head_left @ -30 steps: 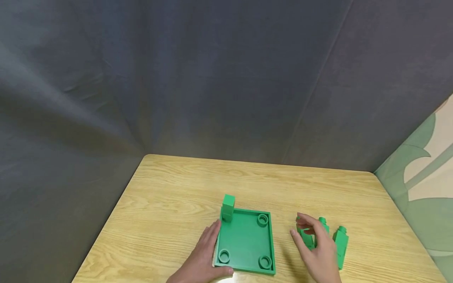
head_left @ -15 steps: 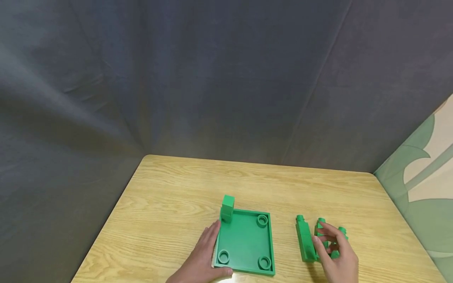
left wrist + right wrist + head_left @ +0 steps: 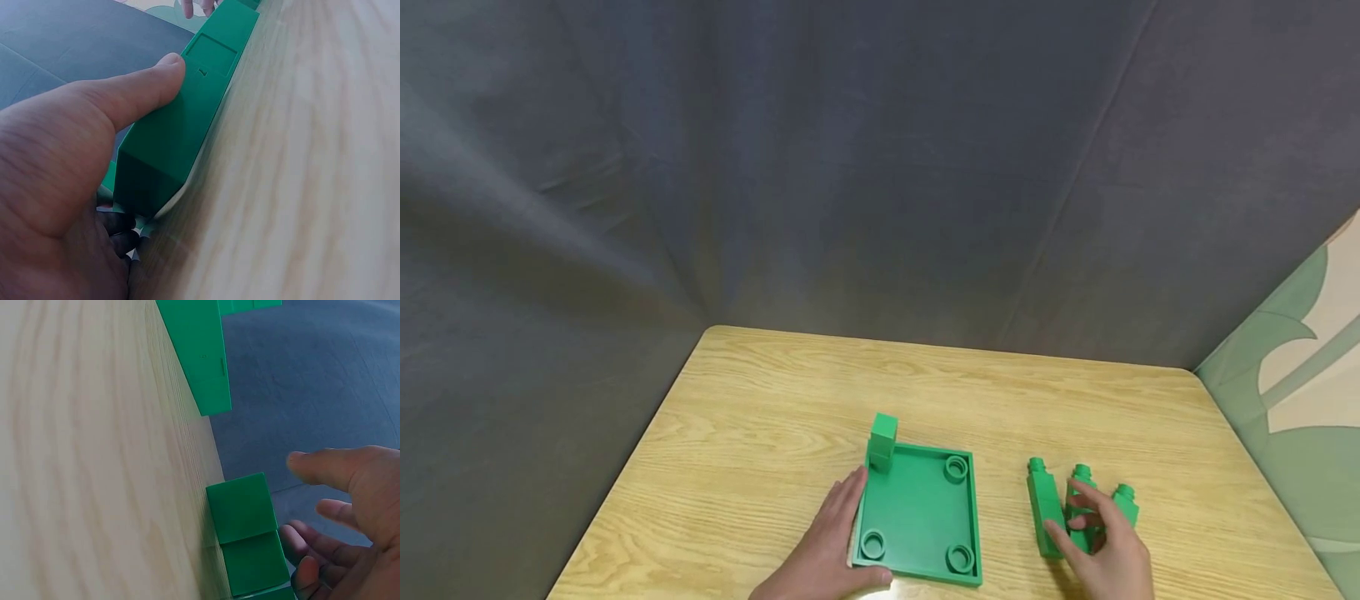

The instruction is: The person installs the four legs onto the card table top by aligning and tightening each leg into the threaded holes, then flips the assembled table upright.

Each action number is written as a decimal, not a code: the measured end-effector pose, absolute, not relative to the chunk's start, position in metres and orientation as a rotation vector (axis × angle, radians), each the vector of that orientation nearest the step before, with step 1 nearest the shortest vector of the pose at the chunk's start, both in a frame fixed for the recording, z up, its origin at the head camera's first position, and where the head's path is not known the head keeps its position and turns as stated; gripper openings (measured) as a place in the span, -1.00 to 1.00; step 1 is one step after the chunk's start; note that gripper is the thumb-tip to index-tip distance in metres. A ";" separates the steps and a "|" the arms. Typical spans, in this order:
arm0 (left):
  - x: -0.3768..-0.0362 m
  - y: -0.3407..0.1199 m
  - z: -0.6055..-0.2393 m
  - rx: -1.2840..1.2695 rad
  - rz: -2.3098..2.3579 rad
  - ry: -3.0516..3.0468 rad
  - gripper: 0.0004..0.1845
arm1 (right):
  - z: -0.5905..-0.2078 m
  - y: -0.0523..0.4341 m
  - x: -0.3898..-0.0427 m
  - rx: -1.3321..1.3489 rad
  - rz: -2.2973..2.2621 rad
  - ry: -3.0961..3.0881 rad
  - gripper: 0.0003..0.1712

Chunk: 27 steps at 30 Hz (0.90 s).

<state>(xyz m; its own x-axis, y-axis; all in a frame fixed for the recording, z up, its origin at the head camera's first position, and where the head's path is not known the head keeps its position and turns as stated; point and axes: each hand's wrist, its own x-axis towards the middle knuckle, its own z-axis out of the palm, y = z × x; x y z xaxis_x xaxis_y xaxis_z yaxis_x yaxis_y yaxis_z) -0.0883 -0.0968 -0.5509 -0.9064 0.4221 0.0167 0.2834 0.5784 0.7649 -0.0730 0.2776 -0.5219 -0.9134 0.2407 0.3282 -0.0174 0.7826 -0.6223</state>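
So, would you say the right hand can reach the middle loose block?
Likely yes: the right hand is over the middle block and nothing seems to lie on top, though the left block sits close.

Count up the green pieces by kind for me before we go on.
Square tray: 1
Block upright at the tray's corner: 1
Blocks lying right of the tray: 3
Total: 5
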 end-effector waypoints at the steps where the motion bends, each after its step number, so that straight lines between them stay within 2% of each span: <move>1: -0.088 -0.097 -0.551 0.594 1.233 2.642 0.42 | -0.523 0.278 -0.073 -0.168 0.902 -2.590 -0.16; 8: -0.088 -0.096 -0.550 0.598 1.229 2.644 0.41 | -0.524 0.278 -0.072 -0.168 0.886 -2.621 -0.13; 27: -0.087 -0.096 -0.550 0.591 1.214 2.643 0.41 | -0.523 0.268 -0.069 -0.151 0.755 -2.736 -0.28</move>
<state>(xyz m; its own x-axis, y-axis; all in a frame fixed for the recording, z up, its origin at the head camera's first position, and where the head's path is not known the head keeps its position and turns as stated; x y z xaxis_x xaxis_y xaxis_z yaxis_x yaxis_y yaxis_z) -0.0871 -0.0965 -0.5496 -0.9063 0.4226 0.0081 0.2816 0.5893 0.7573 -0.0686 0.2677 -0.5231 -0.9501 0.1781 0.2561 0.0216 0.8566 -0.5155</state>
